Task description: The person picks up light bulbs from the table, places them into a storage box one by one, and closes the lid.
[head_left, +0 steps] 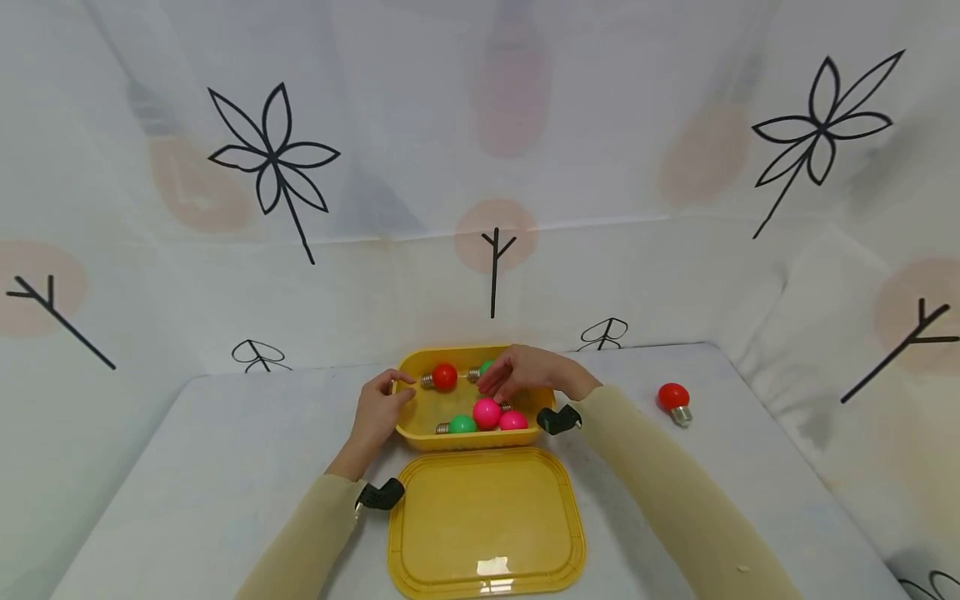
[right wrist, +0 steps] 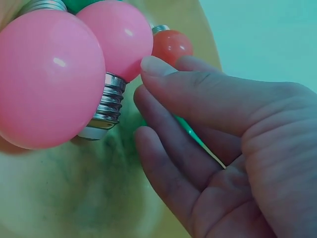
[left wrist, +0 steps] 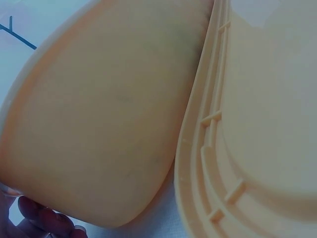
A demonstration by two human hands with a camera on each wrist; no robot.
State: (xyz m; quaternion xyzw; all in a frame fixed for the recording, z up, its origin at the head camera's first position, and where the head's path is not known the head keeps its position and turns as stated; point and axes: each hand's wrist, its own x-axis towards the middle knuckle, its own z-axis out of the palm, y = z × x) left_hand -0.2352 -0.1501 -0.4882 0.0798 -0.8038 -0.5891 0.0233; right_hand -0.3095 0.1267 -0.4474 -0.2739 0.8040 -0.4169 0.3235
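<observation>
A yellow plastic bin [head_left: 465, 445] holds several small light bulbs. My left hand [head_left: 378, 408] grips its left end; curled fingertips [left wrist: 47, 218] show beside the bin's outer wall in the left wrist view. Over the bin's right half, my right hand [head_left: 528, 371] reaches in with loosely bent fingers, holding nothing. Its thumb tip overlaps a pink bulb [right wrist: 119, 37] in the right wrist view, with another pink bulb [right wrist: 49, 79] to the left. A red bulb [head_left: 445, 377] lies at the back left, a green bulb [head_left: 462, 424] at the front. Another green bulb [head_left: 486, 367] is partly hidden by my right hand.
Directly in front of the bin, a flat yellow lid [head_left: 487, 517] with a ridged rim lies on the white-covered table [head_left: 247, 467]. A red bulb [head_left: 673, 396] rests apart on the right. Behind the table hangs a patterned white cloth [head_left: 600, 275].
</observation>
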